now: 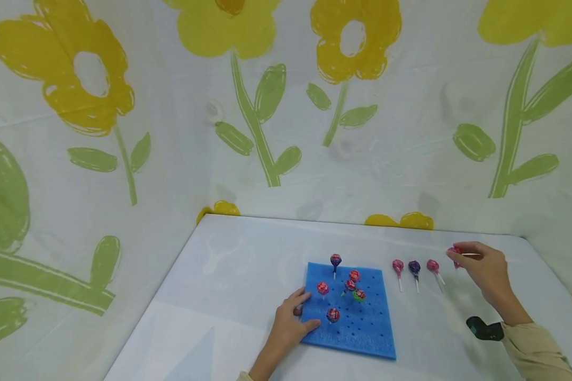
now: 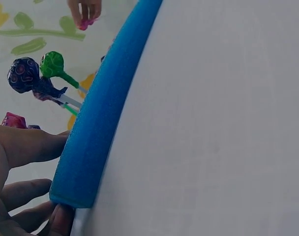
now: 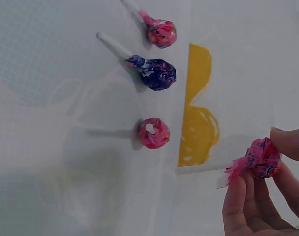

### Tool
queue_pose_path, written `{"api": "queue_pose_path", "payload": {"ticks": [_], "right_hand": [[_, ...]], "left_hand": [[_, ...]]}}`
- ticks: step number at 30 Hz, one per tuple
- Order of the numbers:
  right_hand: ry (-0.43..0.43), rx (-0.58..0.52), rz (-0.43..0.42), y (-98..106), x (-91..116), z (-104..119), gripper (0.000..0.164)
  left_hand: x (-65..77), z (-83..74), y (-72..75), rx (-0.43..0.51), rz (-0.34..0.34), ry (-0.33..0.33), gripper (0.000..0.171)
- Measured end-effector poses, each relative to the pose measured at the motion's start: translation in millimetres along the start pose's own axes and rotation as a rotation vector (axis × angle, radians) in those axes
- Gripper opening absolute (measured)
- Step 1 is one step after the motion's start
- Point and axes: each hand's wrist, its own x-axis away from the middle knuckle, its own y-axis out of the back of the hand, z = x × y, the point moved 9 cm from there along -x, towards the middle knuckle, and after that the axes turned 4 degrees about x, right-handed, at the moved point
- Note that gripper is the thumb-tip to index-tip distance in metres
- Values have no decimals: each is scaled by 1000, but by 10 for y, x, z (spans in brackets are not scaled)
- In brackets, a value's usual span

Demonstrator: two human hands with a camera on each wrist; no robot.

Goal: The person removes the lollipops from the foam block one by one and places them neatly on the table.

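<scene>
A blue foam board (image 1: 362, 323) with rows of small holes lies on the table. Several wrapped lollipops stand in it, among them a purple one (image 1: 336, 259) at the far edge and a red one (image 1: 332, 315) nearer the front. My left hand (image 1: 288, 323) rests at the board's left edge, thumb on top and fingers spread along the side. Off to the right, my right hand (image 1: 487, 267) pinches a pink lollipop (image 3: 261, 158) by its wrapped head between thumb and fingers. In the right wrist view its white stick points left, clear of the fingers.
Between board and right hand, a row of loose lollipops lies on the white table (image 1: 219, 275): a pink one (image 1: 398, 265), a purple one (image 1: 414, 267) and another pink one (image 1: 432, 265). A flower-printed curtain (image 1: 391, 174) hangs behind the table.
</scene>
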Motion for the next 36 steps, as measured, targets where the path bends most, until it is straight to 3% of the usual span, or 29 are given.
{"api": "queue_pose_path", "payload": {"ticks": [15, 27, 36], "right_hand": [[-80, -1, 77, -118, -148, -354, 57], [-153, 3, 108, -284, -234, -568, 57], [-153, 33, 110, -346, -220, -725, 52]], "left_hand": [[0, -74, 27, -16, -10, -28, 61], [29, -34, 73, -29, -23, 5, 61], [18, -3, 14, -24, -17, 19, 61]]}}
